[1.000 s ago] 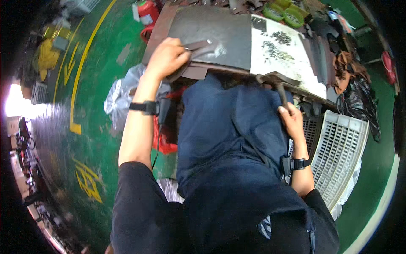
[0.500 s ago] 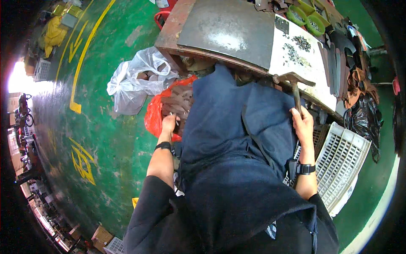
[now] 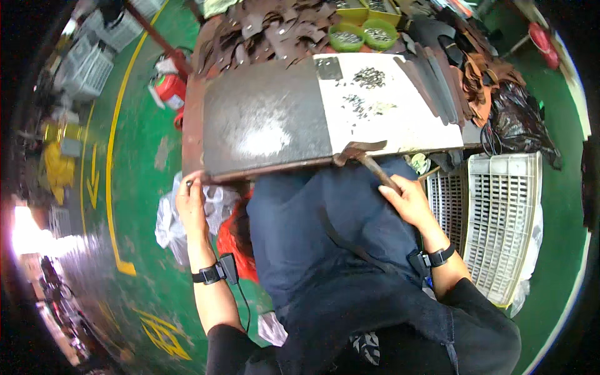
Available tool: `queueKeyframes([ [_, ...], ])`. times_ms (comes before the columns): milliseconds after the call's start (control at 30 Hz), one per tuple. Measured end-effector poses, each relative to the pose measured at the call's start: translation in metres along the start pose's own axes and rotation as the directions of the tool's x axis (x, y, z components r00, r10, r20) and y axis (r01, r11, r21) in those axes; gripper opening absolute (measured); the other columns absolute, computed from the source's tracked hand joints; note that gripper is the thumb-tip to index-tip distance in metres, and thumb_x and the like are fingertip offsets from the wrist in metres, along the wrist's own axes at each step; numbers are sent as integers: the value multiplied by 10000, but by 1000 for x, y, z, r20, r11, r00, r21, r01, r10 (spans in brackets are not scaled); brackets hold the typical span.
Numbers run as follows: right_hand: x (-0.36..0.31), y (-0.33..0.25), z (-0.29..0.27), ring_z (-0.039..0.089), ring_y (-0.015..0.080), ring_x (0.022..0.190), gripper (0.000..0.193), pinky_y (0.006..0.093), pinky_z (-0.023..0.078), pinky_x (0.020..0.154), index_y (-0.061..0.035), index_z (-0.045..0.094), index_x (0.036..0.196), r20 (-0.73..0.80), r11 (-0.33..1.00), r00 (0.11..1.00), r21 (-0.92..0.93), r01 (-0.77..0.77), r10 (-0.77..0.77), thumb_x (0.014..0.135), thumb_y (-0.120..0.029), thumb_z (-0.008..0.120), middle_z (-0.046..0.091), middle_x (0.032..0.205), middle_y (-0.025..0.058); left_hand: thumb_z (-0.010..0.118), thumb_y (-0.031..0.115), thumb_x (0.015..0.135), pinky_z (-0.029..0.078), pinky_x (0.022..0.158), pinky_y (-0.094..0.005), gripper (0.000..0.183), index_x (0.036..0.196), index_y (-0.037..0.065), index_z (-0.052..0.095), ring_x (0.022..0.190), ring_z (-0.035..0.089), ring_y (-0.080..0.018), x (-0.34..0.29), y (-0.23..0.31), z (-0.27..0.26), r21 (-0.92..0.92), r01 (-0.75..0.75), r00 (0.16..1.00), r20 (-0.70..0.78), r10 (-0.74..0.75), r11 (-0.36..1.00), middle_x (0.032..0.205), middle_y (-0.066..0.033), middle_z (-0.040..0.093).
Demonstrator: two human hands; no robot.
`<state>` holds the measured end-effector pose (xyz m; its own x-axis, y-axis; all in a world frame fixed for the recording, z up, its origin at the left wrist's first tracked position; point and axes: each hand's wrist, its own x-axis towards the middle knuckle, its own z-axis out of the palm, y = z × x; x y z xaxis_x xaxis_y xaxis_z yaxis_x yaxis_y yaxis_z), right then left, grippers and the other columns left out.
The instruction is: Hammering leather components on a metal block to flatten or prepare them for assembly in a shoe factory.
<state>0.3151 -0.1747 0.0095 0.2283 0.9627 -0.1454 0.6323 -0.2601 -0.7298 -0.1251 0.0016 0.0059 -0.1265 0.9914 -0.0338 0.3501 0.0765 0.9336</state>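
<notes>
Clock from mid-view. Containers: two green bowls at 1 o'clock, both with small metallic bits in them; yellow tray just beyond, also 1 o'clock, more small pieces inside. White crate at 3 o'clock, slatted, upright wall facing up. Red plastic bag between 7 and 8 o'clock, contents mostly hidden (dark shape at its mouth). Clear bag toward 8 o'clock, contents too unclear to name. Black bag between 2 and 3, contents hidden.

Hammer is in the right hand, fingers wrapped around the handle; its head points to 10–11 o'clock from that hand, by the near edge of the white board. Loose dark bits lie on that board, noon to 1 o'clock. Left hand, 9 o'clock, near the bench's front-left corner: fingers bent, narrow, small dark spot at the fingertips (can't tell if held). Hammer well apart from it, toward 2–3 o'clock.
</notes>
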Motion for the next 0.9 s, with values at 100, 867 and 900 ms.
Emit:
queueKeyframes([
  [100, -2, -9, -6, 495, 166, 475, 293, 344, 394, 485, -54, 625, 821, -11, 1000, 1000, 12, -16, 16, 888, -331, 692, 509, 542, 100, 598, 130, 927, 473, 897, -287, 242, 1128, 17, 670, 971, 624, -144, 59, 46, 54, 129, -306, 950, 101, 295, 943, 1016, -79, 691],
  [867, 5, 7, -23, 540, 296, 512, 274, 366, 410, 516, -17, 626, 819, 74, 983, 995, 171, 60, -74, 872, -272, 711, 541, 605, 175, 595, 148, 883, 226, 434, -211, 29, 873, 121, 594, 483, 345, -20, 120, 118, 123, 4, 157, 843, 520, -136, 988, 638, 94, 435],
  [900, 6, 2, -20, 540, 296, 512, 274, 366, 410, 516, -17, 626, 819, 91, 981, 991, 176, 77, -94, 872, -272, 711, 541, 605, 175, 602, 171, 876, 354, 459, -275, 145, 968, 70, 649, 512, 494, -121, 130, 93, 92, 225, 42, 855, 496, -152, 973, 658, 1, 566],
])
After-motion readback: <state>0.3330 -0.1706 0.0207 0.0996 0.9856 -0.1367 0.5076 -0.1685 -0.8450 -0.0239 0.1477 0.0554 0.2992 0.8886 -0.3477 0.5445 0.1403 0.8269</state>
